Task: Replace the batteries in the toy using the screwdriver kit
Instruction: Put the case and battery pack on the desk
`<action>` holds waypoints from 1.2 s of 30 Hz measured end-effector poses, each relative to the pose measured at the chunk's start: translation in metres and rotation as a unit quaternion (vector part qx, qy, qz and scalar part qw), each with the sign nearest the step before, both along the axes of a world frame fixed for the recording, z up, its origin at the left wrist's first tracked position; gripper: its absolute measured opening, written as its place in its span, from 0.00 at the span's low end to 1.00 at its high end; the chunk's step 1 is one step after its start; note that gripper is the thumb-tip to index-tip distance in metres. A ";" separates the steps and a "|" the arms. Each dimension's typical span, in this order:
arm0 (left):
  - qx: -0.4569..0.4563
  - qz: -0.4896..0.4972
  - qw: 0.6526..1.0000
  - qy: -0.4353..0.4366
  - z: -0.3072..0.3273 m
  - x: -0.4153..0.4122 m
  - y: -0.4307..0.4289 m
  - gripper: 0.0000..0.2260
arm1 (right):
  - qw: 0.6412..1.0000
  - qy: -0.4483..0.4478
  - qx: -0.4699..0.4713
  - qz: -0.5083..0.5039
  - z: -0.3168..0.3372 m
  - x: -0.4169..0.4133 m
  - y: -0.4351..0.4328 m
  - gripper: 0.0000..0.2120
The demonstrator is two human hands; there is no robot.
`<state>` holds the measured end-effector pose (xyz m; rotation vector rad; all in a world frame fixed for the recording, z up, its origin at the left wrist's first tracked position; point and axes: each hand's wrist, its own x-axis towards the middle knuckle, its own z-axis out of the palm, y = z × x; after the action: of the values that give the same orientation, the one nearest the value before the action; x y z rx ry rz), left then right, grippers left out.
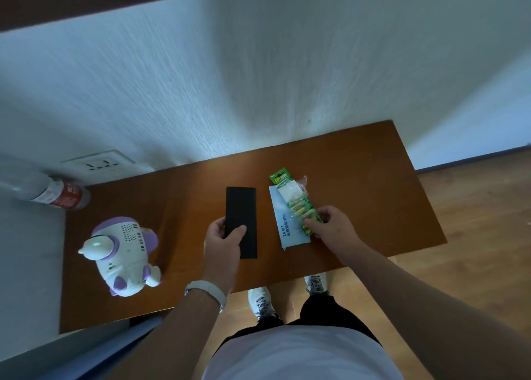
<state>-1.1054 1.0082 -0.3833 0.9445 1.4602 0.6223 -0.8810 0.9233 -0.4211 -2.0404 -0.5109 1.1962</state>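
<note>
Toy (123, 256): rounded, glossy white-purple plastic

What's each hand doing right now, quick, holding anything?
Left hand: closed, gripping the black case on the table.
Right hand: closed, pinching the green battery pack.

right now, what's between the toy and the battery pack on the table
In the head view, the black screwdriver kit case lies between the toy and the battery pack, with the left hand holding its near end.
</note>
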 end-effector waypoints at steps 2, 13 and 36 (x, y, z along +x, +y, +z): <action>0.001 -0.006 1.000 0.002 0.002 0.005 0.001 0.11 | 1.000 0.012 0.006 -0.019 0.001 0.005 -0.003 0.09; 0.001 -0.045 0.999 -0.021 0.004 0.039 -0.001 0.08 | 0.993 0.044 0.017 -0.106 0.002 0.040 -0.028 0.08; -0.004 -0.053 0.999 -0.003 0.002 0.050 -0.007 0.08 | 0.977 -0.174 -0.123 -0.019 -0.019 0.055 -0.037 0.15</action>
<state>-1.0557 1.0008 -0.3809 1.0049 1.3976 0.5406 -0.8263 0.8859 -0.4401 -2.4809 -0.5040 0.9156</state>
